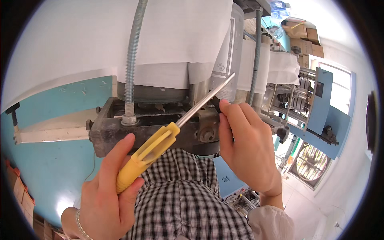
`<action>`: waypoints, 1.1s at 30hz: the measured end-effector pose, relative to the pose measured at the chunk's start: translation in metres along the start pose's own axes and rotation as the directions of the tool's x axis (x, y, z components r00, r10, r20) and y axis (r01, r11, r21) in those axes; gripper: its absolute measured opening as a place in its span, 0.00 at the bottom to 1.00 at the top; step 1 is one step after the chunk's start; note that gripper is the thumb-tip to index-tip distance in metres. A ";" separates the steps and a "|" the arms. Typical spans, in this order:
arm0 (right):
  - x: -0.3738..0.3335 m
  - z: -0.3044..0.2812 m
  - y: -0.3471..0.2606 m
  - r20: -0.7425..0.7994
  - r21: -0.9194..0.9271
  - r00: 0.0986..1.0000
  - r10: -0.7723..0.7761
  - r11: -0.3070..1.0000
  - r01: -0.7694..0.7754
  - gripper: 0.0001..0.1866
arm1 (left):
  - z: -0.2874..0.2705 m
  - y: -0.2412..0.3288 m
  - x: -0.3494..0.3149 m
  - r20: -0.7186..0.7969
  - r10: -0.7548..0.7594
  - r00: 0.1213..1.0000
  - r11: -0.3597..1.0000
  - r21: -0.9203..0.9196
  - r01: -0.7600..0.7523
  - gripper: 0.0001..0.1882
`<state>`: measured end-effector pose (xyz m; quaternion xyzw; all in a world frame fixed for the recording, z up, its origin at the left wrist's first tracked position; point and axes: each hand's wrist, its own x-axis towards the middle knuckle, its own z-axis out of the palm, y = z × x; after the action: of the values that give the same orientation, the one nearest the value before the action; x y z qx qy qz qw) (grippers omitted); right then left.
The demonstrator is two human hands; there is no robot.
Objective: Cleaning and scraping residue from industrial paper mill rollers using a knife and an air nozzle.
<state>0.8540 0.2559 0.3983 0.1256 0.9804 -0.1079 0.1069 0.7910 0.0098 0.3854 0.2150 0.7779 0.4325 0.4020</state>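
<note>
My left hand (108, 188) is closed around the yellow slotted handle of a screwdriver (156, 145). Its long metal shaft points up and to the right, in front of the machine's rollers. With thumb and forefinger, my right hand (250, 140) pinches a small black piece (216, 104) beside the shaft. Whether that piece is loose or fixed to the machine, I cannot tell. Below the shaft is a dark metal block with a bolt (207, 135), part of the machine's frame (168, 134).
A threaded rod (133, 60) with a nut rises from the frame at left. White sheeting (80, 36) hangs over the rollers. A clear printed cylinder (229, 60) stands behind the screwdriver tip. Further right are a blue machine (326, 100), cardboard boxes (304, 38) and a fan (311, 162).
</note>
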 end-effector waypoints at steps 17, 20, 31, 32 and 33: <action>0.007 0.008 0.003 -0.076 0.017 0.997 0.035 0.999 -0.034 0.09 | -0.002 0.000 0.001 0.009 -0.042 0.999 0.997 -0.057 0.043 0.26; 0.006 0.010 0.009 -0.105 -0.034 0.992 -0.062 0.998 0.059 0.11 | -0.002 0.000 0.001 0.011 -0.028 1.000 0.998 -0.057 0.029 0.26; 0.008 0.008 0.003 -0.068 -0.018 0.998 0.006 1.000 -0.007 0.09 | 0.000 0.005 0.000 -0.023 -0.095 0.995 0.994 -0.059 0.094 0.25; 0.008 0.007 0.003 -0.060 -0.036 0.998 0.010 0.999 -0.012 0.08 | 0.001 0.004 0.000 -0.022 -0.094 0.995 0.994 -0.060 0.093 0.25; 0.008 0.006 0.002 -0.061 -0.037 0.998 0.010 0.999 -0.012 0.08 | 0.001 0.003 0.000 -0.038 -0.070 0.997 0.996 -0.050 0.068 0.25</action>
<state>0.8478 0.2580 0.3903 0.1321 0.9843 -0.0851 0.0801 0.7922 0.0117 0.3874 0.1695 0.7821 0.4412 0.4062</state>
